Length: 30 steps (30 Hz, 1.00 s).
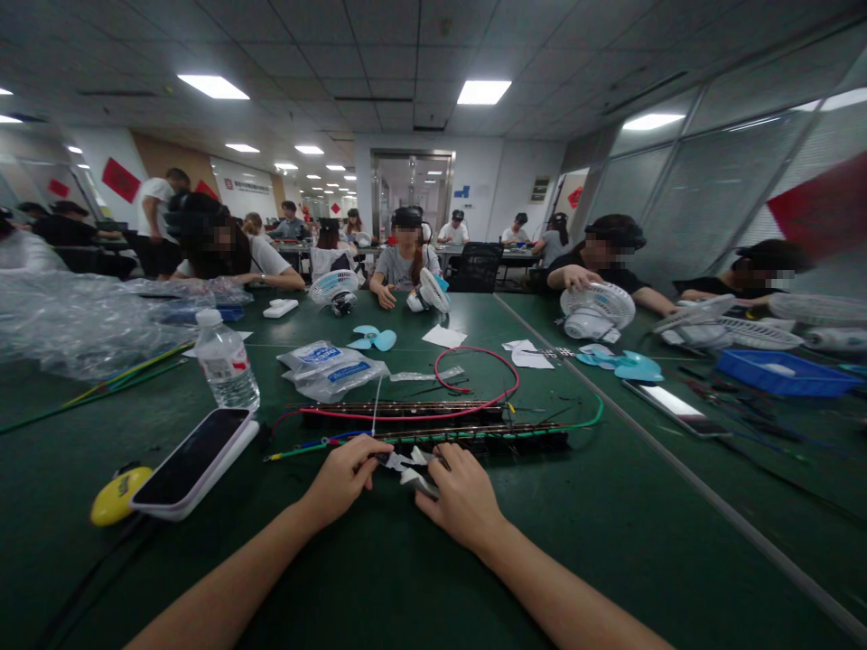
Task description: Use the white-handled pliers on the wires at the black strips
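Observation:
My left hand [347, 474] is closed in a pinch on a small part I cannot make out, partly hidden by the fingers. My right hand [461, 492] curls its fingers round a grey-and-white piece [416, 478], whose kind I cannot tell. The two hands almost meet, just in front of a black strip [474, 440] laid with wires. A thin white strip [377, 406] stands up behind my left hand. Further back, a red cable [433, 417] runs along a second black strip [325, 421] and loops above it. A green wire [600, 411] curves at the right end.
Left of my hands are a phone [193, 456], a yellow object [120, 495] and a water bottle [227, 366]. Plastic bags [331, 370] and a blue fan blade [372, 338] lie beyond the strips. Across the table [582, 560], people handle white fans [600, 311]. A blue tray [789, 372] sits right.

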Available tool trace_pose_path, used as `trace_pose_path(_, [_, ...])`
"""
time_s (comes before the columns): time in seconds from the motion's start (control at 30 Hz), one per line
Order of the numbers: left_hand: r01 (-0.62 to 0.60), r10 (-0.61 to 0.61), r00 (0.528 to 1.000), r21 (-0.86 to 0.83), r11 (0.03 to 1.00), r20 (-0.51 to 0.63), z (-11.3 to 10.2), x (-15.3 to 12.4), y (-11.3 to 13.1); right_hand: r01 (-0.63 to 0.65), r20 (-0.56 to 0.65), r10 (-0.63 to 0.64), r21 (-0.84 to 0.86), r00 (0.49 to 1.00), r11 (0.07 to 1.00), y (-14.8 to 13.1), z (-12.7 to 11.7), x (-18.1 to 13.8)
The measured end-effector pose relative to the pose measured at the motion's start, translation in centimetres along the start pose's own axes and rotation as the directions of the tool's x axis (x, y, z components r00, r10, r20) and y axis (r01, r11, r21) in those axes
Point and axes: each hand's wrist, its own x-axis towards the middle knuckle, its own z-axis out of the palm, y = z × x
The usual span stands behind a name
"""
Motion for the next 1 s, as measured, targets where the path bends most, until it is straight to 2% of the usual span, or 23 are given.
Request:
trace_pose_path(0.4, [-0.001,0.000,1.000,0.014,1.000,0.026,0.06,-0.02,-0.30,0.008,0.025,-0.007,-0.040,1.000,0.999,-0.24,-0.56,0.15])
trace_pose_path(1.0, [0.003,-0.004,1.000,0.005,1.000,0.018,-0.07,0.02,0.15,0.032,-0.019,-0.034,-0.066,0.999,0.997,-0.15,-0.55,0.05])
